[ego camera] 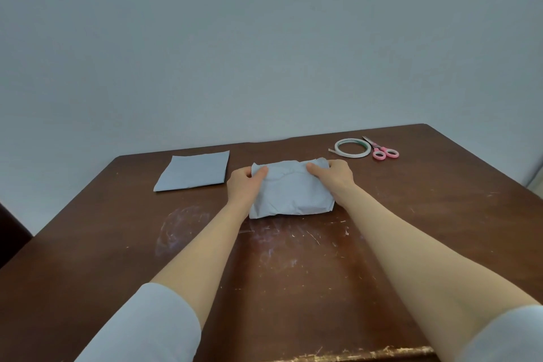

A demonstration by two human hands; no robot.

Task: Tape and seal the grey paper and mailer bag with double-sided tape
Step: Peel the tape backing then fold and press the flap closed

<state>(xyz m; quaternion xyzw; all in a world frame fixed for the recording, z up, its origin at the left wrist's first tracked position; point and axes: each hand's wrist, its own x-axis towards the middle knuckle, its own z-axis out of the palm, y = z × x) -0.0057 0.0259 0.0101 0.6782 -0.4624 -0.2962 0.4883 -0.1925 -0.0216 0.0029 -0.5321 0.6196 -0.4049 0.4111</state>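
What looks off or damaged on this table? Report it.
Nothing spilled. The table is worn: whitish scratches and smears in front of the grey package, and its near edge is chipped. The package itself is creased and wrinkled. A loose tail sticks out of the tape roll.

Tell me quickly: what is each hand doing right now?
Left hand: grips the grey parcel at its far left corner, thumb on top.
Right hand: grips the same parcel at its far right corner.

Grey mailer bag [291,191], grey paper [192,170], pink-handled scissors [382,150], brown table [411,229].
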